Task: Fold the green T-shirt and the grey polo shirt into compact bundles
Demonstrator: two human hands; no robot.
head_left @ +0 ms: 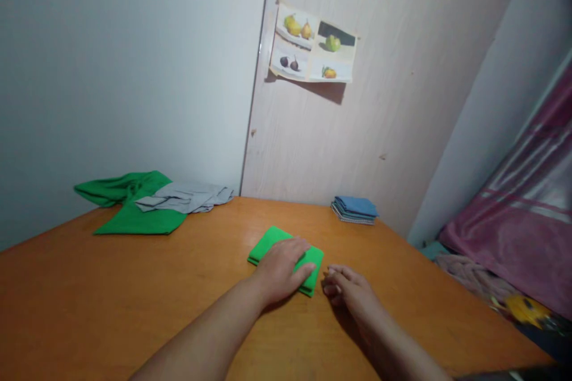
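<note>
A bright green cloth [270,241], folded into a flat, layered rectangle, lies on the wooden table. My left hand [283,268] rests on top of it, palm down with the fingers laid out flat and the thumb apart. Part of the cloth is hidden beneath that hand. Just right of the cloth, my right hand [351,292] hovers close to the tabletop, its fingers loosely bent and apart. Nothing shows in the right hand, and a small gap separates it from the cloth's edge.
The orange-brown table [134,297] reaches back to the wall. At the back left lie a crumpled green cloth [138,217] and a grey cloth [187,196]. A stack of folded cloths [355,208], blue on top, sits at the back right. A pink curtain [504,226] hangs beyond the right edge.
</note>
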